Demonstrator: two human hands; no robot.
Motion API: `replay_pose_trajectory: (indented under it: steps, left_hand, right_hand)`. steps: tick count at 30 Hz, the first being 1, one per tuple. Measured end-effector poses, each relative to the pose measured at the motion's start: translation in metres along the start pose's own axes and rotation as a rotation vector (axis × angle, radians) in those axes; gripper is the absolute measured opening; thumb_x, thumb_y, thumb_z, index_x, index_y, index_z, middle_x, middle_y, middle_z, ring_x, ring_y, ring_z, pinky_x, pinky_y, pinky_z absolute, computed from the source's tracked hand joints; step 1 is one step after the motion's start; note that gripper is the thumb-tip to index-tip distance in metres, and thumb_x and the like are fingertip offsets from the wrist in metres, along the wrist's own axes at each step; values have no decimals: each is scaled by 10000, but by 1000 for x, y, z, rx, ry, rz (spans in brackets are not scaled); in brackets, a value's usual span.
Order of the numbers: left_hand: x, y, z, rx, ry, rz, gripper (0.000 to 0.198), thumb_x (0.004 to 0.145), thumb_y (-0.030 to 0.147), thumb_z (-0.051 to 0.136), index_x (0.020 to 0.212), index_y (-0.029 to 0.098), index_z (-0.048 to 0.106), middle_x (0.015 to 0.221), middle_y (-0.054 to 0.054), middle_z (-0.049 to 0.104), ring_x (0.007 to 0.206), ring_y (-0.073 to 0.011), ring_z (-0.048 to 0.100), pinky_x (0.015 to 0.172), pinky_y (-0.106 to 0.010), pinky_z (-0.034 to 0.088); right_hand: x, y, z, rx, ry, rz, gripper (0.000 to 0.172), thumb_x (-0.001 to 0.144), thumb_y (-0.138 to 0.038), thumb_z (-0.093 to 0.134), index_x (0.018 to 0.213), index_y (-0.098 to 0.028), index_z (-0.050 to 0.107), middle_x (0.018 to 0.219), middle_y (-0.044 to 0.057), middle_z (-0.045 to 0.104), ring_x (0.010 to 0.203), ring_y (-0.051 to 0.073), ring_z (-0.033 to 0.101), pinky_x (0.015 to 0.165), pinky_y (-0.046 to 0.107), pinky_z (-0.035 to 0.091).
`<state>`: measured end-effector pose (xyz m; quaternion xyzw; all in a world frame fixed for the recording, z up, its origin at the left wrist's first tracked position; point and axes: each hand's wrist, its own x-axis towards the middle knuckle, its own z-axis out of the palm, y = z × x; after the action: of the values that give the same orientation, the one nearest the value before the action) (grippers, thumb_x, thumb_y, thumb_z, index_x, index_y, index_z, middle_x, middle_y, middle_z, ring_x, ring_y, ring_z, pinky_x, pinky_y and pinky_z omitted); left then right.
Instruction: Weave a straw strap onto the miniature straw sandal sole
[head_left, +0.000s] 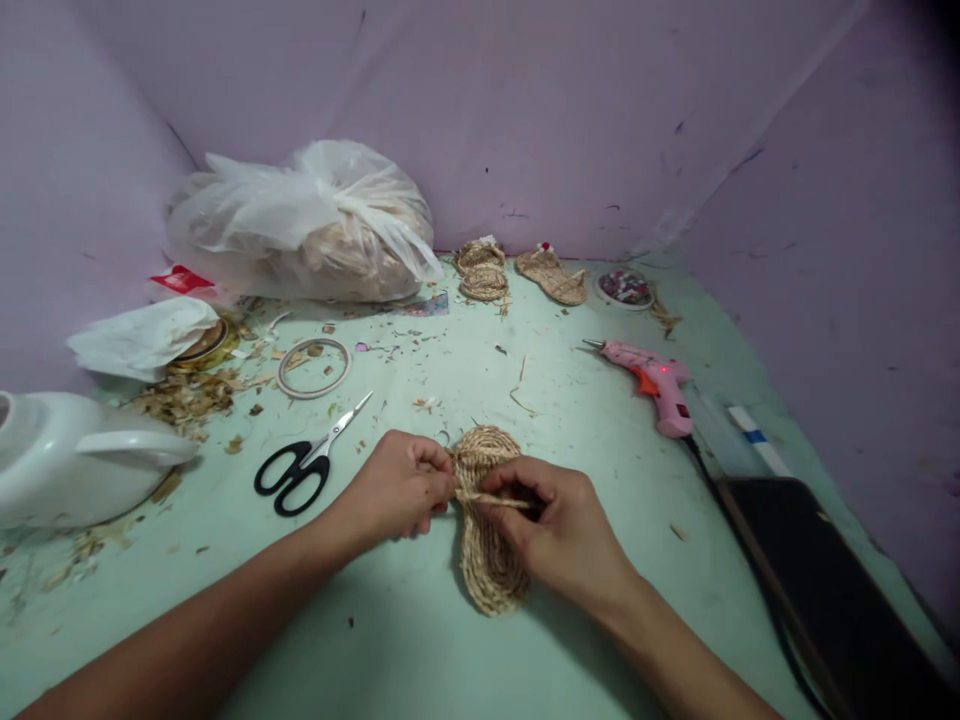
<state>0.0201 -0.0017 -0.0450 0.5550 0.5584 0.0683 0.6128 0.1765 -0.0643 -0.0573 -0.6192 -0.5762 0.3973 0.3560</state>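
Note:
A woven straw slipper sole (491,572) lies on the pale green tabletop, its long side pointing away from me. Across its middle runs a thin braided straw cord (491,498). My left hand (401,487) is closed at the sole's left edge, pinching the cord's end there. From the right, my right hand (566,525) reaches over the sole and pinches the same cord between thumb and fingers. Parts of the sole and the cord's right end are hidden by my right hand. Black-handled scissors (309,462) rest to the left of my left hand.
Right of the sole lie a pink glue gun (654,378) with a lit red light and a dark phone-like slab (825,590). Finished straw slippers (551,275), a bead dish (625,288) and a plastic bag (315,230) stand behind. At left are a tape roll (313,368) and white jug (82,460).

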Motion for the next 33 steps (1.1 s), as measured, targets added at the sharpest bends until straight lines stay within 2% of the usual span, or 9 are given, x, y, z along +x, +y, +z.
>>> replay_pose_trajectory:
  steps: [4, 12, 20, 29, 33]
  left_hand:
    - [1, 0, -1, 34, -36, 13, 34, 600, 169, 508, 581, 155, 532, 410, 46, 505, 301, -68, 423, 283, -161, 286]
    - [1, 7, -2, 129, -90, -109, 58, 572, 167, 493, 523, 153, 520, 421, 27, 514, 287, -78, 423, 264, -175, 254]
    - [4, 1, 0, 116, -21, -71, 106, 566, 161, 456, 496, 157, 536, 387, 24, 493, 276, -83, 404, 269, -187, 240]
    - [3, 8, 6, 129, 62, -101, 104, 522, 127, 441, 431, 171, 466, 295, 52, 401, 258, -76, 373, 280, -180, 229]
    - [7, 5, 10, 176, 149, -59, 75, 520, 161, 491, 452, 176, 465, 327, 69, 343, 290, -67, 331, 292, -191, 217]
  right_hand:
    - [1, -1, 8, -126, 56, -60, 107, 705, -146, 532, 711, -172, 636, 595, -1, 629, 506, 119, 534, 491, 224, 411]
    - [5, 1, 13, -234, 61, -58, 83, 696, -176, 532, 651, -180, 601, 557, -10, 599, 468, 108, 489, 454, 212, 363]
    - [6, -7, 12, -449, 43, -69, 99, 685, -238, 534, 601, -196, 566, 525, -8, 567, 440, 113, 438, 443, 225, 309]
    - [10, -6, 13, -537, 30, -48, 98, 675, -252, 503, 599, -203, 538, 531, -5, 570, 455, 124, 450, 470, 238, 279]
    - [9, -8, 15, -587, 28, -52, 84, 653, -267, 507, 609, -202, 534, 553, 5, 585, 481, 138, 470, 474, 244, 255]
